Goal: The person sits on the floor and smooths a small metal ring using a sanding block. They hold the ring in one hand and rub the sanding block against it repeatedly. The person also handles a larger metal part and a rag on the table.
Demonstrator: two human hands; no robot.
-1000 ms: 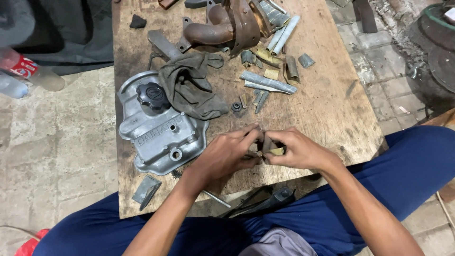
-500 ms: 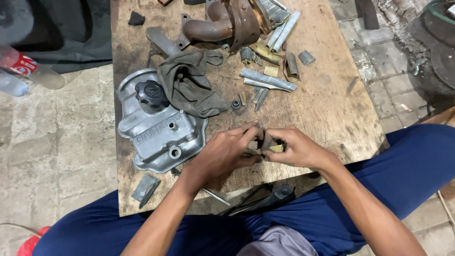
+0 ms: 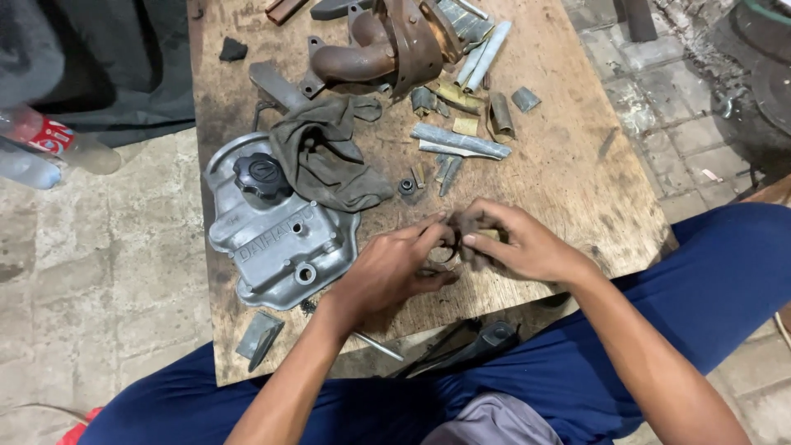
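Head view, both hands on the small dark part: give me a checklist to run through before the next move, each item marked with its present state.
1. Left hand and right hand both on the small dark part: ok.
2. What the part is and how it is seated: cannot tell, fingers cover it.
3. Hands over the worn wooden board, not past its edge: ok.
4. Grey cast-metal engine cover with black round cap apart from the hands: ok.
5. Crumpled dark rag away from the fingers: ok.
6. Loose grey metal strips out of the hands' way: ok.

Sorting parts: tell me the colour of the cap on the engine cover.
Black cap on the silver-grey engine cover; head view.
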